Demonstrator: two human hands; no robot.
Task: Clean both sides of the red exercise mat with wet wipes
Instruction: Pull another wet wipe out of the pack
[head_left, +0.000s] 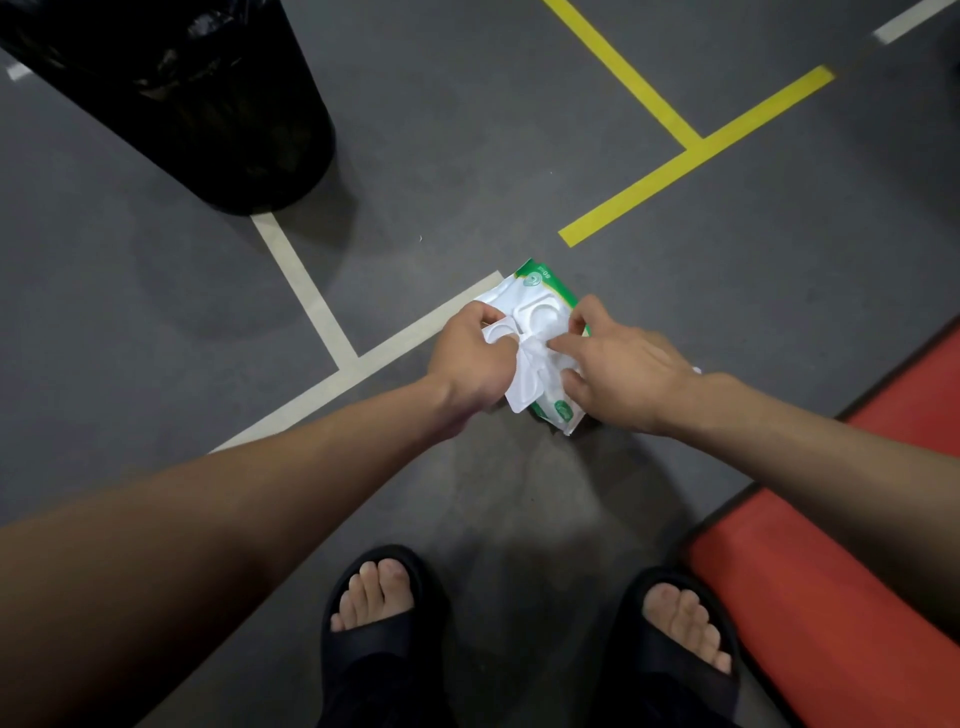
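Note:
A green and white pack of wet wipes (540, 301) lies on the grey floor in front of me, its white plastic lid flipped open. My left hand (470, 358) holds the open lid and the pack's left side. My right hand (618, 364) pinches a white wipe (530, 376) that sticks out of the opening, with its other fingers resting on the pack. The red exercise mat (810, 587) lies on the floor at the lower right, partly behind my right forearm.
A black bin (208, 104) with a black liner stands at the upper left. Yellow (691, 150) and pale tape lines (311, 306) cross the floor. My feet in black sandals (379, 623) stand at the bottom, the right foot close to the mat's edge.

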